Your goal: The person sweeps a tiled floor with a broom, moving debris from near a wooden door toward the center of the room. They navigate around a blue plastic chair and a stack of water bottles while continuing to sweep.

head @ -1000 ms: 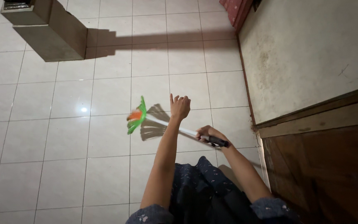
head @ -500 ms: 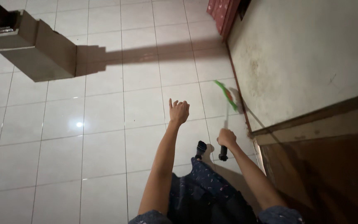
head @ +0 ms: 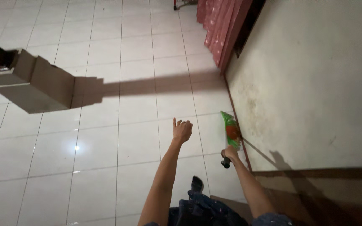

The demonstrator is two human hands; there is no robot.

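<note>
My right hand point(head: 230, 153) grips the dark handle end of a broom. Its green and orange head point(head: 231, 129) is down at the foot of the wall, right beside the dark skirting. My left hand point(head: 182, 130) is stretched out in front over the white floor tiles point(head: 139, 109), holding nothing, with its fingers loosely curled. Part of a dark patterned garment point(head: 202, 209) shows at the bottom edge.
A brown square pillar base point(head: 34, 86) stands at the left and throws a long shadow across the tiles. A stained pale wall point(head: 311, 83) runs along the right. A red patterned curtain point(head: 221, 25) hangs at the top by a dark doorway.
The broom head swung from the middle of the floor over to the wall on the right. My right hand moved with it. The view shifted forward along the wall.
</note>
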